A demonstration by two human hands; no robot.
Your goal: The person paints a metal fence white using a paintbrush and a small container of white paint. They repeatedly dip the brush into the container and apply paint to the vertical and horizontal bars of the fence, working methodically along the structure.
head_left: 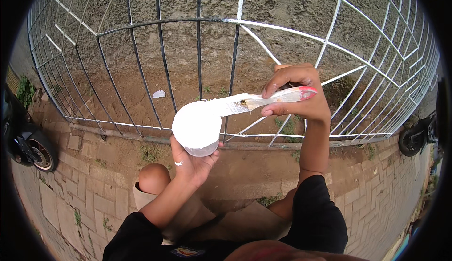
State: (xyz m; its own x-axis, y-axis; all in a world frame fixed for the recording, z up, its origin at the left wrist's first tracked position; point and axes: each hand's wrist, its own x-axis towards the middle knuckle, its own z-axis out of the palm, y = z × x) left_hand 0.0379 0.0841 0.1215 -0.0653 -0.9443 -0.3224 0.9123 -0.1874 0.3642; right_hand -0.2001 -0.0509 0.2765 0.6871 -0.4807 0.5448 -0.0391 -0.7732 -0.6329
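Note:
My left hand [194,166] is wrapped round the underside of a small clear tub of white paint [200,150]. Paint fills the tub's top with bright white. A paintbrush [278,99] with a pale wooden handle and a red tip is pinched between the thumb and fingers of my right hand [301,86]. Its bristle end is coated in white and reaches left over the tub's rim; where brush and paint meet, the white of both blends. Just beyond stands a metal fence [198,68], its bars partly white and partly dark.
Behind the fence rises a rough wall [216,2], with bare soil and a white scrap [159,93] at its foot. Brick paving [94,185] runs along this side. A motorbike wheel [41,152] stands at the left, another wheel [412,137] at the right. My bent knee [154,178] is below.

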